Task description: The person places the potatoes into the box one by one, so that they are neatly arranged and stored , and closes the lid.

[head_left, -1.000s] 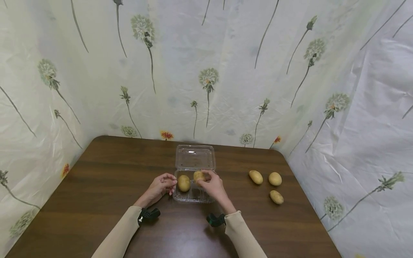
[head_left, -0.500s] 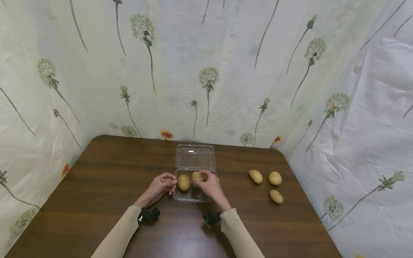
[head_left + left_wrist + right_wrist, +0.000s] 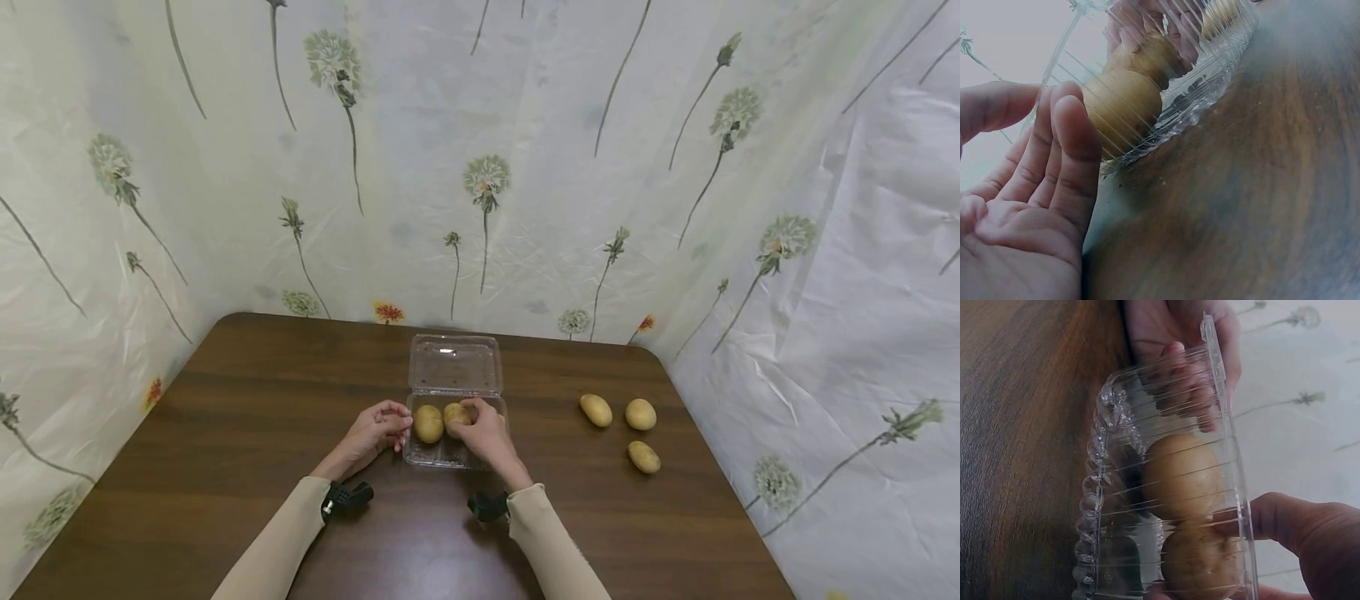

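A clear plastic clamshell container (image 3: 454, 367) lies on the table with its hinged lid folded back. My left hand (image 3: 372, 435) pinches its left rim between thumb and fingers, as the left wrist view shows up close. Inside, toward the left wall, sits one potato (image 3: 428, 424). Right beside it is a second potato (image 3: 454, 415), gripped by my right hand (image 3: 490, 435), which reaches in over the container's right side. Seen through the ribbed wall in the right wrist view, the held potato (image 3: 1200, 565) is close against the other; its far side is partly hidden by fingers.
To the right on the brown wooden table (image 3: 285, 367) lie three more potatoes: an oblong one (image 3: 596, 411), a rounder one (image 3: 641, 414) and a nearer one (image 3: 643, 457). A flower-printed curtain (image 3: 420, 167) surrounds the table's back and sides.
My right hand has shifted a little to the left with its potato, bringing it nearer the other one in the container. My left hand has stayed at the rim.
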`<state>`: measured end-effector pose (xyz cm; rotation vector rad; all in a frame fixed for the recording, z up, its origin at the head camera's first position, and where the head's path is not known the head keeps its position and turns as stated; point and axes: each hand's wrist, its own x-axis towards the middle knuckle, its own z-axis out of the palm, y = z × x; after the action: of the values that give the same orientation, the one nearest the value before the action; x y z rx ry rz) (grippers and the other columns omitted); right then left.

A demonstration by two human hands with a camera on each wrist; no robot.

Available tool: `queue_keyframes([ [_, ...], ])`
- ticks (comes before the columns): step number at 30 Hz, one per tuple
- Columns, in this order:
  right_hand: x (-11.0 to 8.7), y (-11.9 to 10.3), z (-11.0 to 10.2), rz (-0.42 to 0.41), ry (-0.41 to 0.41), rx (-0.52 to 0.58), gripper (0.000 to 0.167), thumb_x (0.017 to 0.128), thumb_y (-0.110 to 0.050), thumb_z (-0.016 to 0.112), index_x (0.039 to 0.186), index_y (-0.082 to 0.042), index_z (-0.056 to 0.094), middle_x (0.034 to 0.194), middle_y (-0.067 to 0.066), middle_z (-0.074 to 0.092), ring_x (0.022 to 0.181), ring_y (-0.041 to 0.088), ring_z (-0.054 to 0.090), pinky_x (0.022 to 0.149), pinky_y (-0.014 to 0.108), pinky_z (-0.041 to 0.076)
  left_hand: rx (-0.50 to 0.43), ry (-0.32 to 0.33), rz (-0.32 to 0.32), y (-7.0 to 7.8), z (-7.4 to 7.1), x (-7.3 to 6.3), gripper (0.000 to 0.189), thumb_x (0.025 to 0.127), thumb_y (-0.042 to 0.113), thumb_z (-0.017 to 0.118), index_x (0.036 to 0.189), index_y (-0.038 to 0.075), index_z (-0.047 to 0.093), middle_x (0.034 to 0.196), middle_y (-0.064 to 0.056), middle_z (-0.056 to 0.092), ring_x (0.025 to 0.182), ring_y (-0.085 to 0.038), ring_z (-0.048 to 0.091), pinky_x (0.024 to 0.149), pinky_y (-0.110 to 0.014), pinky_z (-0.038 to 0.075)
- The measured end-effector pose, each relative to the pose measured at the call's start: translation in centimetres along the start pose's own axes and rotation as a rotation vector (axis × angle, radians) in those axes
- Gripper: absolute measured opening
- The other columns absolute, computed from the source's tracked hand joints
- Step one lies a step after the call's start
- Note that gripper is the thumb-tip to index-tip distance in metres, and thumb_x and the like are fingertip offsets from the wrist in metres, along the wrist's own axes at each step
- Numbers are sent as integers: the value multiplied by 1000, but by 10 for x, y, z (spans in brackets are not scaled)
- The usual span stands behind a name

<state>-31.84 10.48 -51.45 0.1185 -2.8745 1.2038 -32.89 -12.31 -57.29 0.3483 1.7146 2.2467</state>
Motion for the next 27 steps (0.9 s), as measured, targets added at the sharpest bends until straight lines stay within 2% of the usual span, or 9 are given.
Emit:
queue_keyframes([
  [8,0,1,0,-15,-25,-21,47,76,-21,76,119,-6,62,90,8,68,74,17,54,64,29,44,1,-1,2,0,-1,0,23,93,13,63,107,0,51,78,-5,61,65,-13,56,56,-24,49],
  [14,-1,2,0,-21,-27,-20,50,74,-19,77,120,-6,61,90,10,69,76,18,57,66,30,46,3,-3,-1,0,0,0,24,93,13,63,108,0,50,78,-4,61,65,-12,56,57,-24,49],
  [21,-3,0,2,-49,-28,-43,51,75,-16,78,121,-5,60,101,14,70,85,22,62,69,34,48,0,15,5,0,1,0,20,93,10,62,107,-1,50,76,-4,62,64,-12,57,55,-23,49],
  [27,-3,0,3,-46,-35,-56,51,77,-18,79,123,-6,60,111,16,68,91,26,63,71,37,49,-4,-1,14,0,2,0,18,94,8,60,107,-1,49,75,-3,61,64,-12,58,54,-23,48],
])
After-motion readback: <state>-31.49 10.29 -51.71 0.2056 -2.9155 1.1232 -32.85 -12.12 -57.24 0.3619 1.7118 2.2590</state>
